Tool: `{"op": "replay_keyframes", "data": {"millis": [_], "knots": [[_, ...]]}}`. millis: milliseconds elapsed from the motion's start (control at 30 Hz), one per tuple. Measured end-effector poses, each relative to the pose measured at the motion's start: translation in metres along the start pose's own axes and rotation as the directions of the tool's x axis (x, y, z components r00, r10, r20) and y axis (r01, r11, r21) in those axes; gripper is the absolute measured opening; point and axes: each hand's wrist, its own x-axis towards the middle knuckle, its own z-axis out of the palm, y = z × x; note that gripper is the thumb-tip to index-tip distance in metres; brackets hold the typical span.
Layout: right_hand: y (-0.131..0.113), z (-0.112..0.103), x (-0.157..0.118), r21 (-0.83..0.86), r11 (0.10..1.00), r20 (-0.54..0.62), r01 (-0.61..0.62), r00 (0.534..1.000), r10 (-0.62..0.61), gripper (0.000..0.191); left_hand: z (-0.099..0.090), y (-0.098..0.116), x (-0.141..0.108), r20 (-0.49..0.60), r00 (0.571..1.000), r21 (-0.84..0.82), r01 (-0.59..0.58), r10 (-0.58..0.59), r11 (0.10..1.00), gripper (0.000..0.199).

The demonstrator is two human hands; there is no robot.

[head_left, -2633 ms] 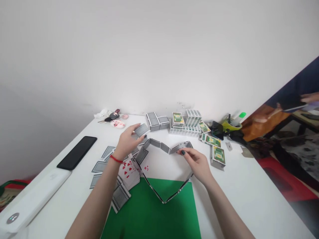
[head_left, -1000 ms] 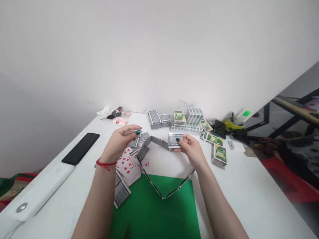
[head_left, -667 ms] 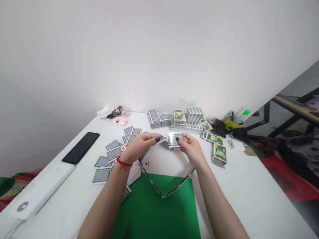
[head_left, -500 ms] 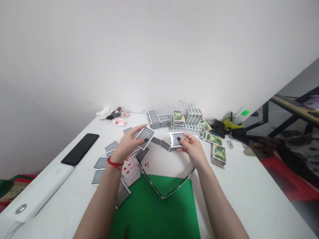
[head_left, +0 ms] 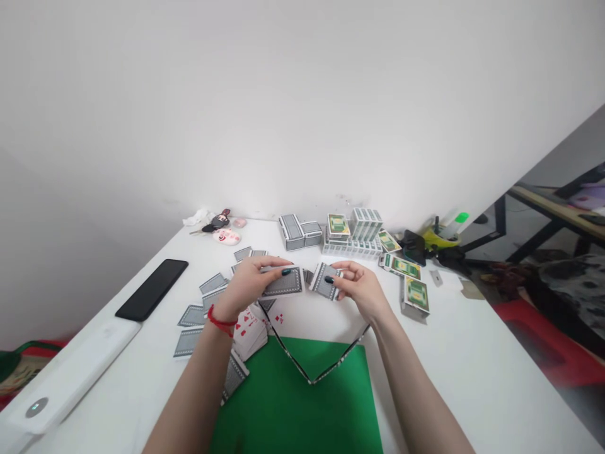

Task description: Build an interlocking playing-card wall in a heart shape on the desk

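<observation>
Near the middle of the white table, my left hand [head_left: 258,279] pinches a grey-backed playing card [head_left: 285,283], thumb on top. My right hand [head_left: 355,285] grips another grey-backed card [head_left: 324,281] close beside it; whether more cards lie under either one is hidden. More grey-backed cards [head_left: 188,342] are spread to the left, around my left forearm. Face-up red-suited cards [head_left: 249,334] lie by that wrist, and a single face-up card [head_left: 278,319] sits below the held cards. A thin dark patterned strip [head_left: 311,382] hangs in a V over the green mat [head_left: 302,410].
Card stacks [head_left: 292,231] and piled card boxes [head_left: 366,224] stand at the back by the wall. Green-yellow boxes [head_left: 416,296] lie at the right. A black phone [head_left: 152,289], a white device [head_left: 80,372] and keys [head_left: 217,222] are at the left.
Both hands have come closer together and slightly lower. The card in my left hand has turned from slanted to nearly level, and the one in my right hand has tilted and moved left.
</observation>
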Motion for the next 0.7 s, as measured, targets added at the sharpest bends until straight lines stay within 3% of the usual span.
{"op": "replay_keyframes", "data": {"millis": [200,700], "knots": [[0.001,-0.001,0.0,-0.089,0.995,0.053,0.039,0.998,-0.034,0.037,0.012,0.006,-0.001,0.018,0.999,0.012,-0.044,0.043,0.999,0.023],[-0.007,0.007,-0.006,-0.142,0.988,0.036,0.058,0.998,-0.053,0.036,0.017,0.002,0.001,-0.022,0.998,-0.056,0.061,-0.062,0.997,0.024]]}}
